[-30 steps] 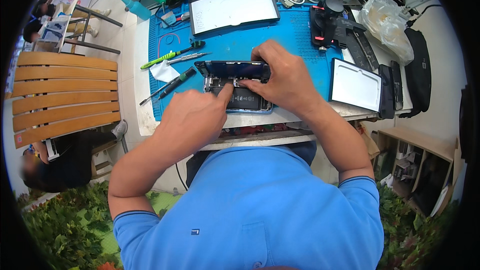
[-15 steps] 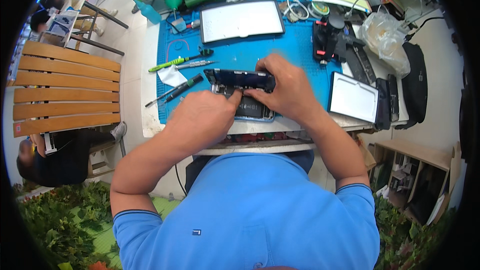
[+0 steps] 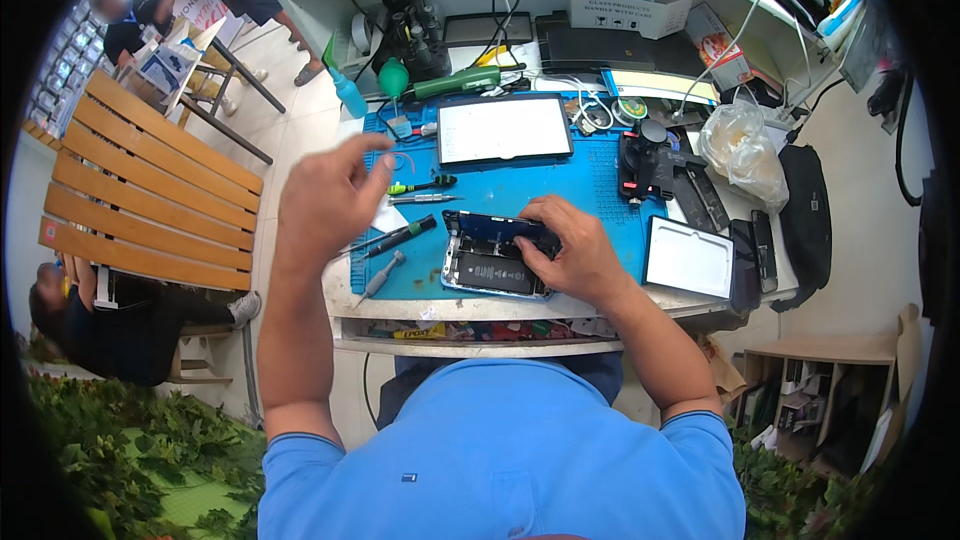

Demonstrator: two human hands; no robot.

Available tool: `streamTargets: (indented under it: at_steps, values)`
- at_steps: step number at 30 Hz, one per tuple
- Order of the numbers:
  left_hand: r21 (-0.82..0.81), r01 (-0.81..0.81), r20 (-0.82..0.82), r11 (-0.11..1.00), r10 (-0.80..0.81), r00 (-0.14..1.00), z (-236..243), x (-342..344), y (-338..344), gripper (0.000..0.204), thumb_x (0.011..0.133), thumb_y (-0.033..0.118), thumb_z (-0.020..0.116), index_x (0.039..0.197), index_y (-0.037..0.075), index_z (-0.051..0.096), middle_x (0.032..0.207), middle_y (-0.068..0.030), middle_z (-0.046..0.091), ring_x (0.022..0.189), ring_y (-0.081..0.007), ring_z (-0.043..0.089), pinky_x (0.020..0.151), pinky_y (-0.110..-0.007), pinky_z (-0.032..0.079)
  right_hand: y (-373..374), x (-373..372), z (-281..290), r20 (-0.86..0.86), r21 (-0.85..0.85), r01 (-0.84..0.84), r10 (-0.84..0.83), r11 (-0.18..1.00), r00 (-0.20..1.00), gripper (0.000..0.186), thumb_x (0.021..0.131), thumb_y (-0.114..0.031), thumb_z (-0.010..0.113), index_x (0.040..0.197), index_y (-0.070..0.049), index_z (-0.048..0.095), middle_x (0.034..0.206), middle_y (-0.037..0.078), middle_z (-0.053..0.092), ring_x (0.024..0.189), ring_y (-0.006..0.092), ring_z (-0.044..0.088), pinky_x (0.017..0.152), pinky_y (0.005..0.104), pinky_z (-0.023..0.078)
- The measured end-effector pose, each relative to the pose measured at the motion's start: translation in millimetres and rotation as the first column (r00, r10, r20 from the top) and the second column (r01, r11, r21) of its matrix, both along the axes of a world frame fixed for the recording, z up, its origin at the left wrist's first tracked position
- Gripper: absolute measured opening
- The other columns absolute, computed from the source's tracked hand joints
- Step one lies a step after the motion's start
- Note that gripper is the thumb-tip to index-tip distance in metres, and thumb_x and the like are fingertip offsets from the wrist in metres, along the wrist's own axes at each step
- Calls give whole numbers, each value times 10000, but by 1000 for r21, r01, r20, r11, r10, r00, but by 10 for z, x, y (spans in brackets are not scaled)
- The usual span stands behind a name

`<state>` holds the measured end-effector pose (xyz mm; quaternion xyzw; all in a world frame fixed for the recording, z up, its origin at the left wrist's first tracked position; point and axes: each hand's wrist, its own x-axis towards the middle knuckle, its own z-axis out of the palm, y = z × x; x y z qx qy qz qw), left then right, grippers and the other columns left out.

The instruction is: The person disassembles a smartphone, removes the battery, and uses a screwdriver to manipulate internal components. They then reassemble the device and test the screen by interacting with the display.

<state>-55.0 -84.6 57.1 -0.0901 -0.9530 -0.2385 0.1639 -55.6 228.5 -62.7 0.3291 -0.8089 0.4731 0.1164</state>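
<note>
Pinching tilted dark-glass phone screen (image 3: 486, 229) over opened blue-edged phone body (image 3: 493, 274) with right hand (image 3: 570, 246); holding left hand (image 3: 326, 195) aloft, spread, apparently empty. Likely accessing internals; calls next for steady screen.

A: Mounting?
B: On the wearer's head, left unit of a side-by-side pair, above the blue short-sleeved shirt (image 3: 480, 430).
A: Facing?
B: Downward and forward; the flat blue work mat (image 3: 520, 182) lies ahead, the opened black smartphone with a pale-blue frame (image 3: 493, 274) near the view's centre.
A: Range?
B: Near the mat; the wide fisheye also takes in the slatted brown wooden bench (image 3: 150, 258), well apart, at left.
</note>
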Motion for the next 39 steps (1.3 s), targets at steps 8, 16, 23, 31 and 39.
streamTargets:
  at_steps: [8,16,23,31,39]
  values:
    - [227,96,292,969,-162,943,-445,-492,-168,228,996,146,810,1171,-1,808,735,-7,627,662,-81,517,616,-286,420,58,164,-7,-16,-3,-42,42,999,999,283,874,30,757,1149,-22,717,1099,173,768,905,362,765,740,433,624]
    - [120,27,248,992,-56,967,-548,-974,-259,285,995,246,810,1180,29,834,860,-77,756,761,-162,636,736,-336,530,83,169,-81,-62,5,-48,48,999,997,357,801,82,756,1139,-31,738,1050,158,796,854,347,777,749,414,633]
    - [146,-64,510,987,-19,860,-597,-1193,-133,422,979,416,820,1039,-1,843,788,-109,783,664,-199,739,663,-355,573,104,115,-70,-47,12,-77,78,997,996,361,784,80,753,1129,-26,739,1029,144,793,841,324,778,722,397,623]
    - [106,-87,599,991,6,800,-896,-1389,121,454,974,441,826,837,15,743,630,-55,688,519,-147,670,504,-294,487,127,100,-70,-23,1,-78,78,997,997,367,773,80,745,1123,-28,734,1011,132,784,795,297,763,683,392,613]
    - [250,-124,517,960,-24,856,-910,-1261,191,335,1010,281,786,868,-11,701,649,-68,683,535,-147,661,530,-321,497,130,96,-109,-8,5,-87,87,996,996,378,763,94,737,1126,-12,729,1034,136,786,821,298,770,698,386,623]
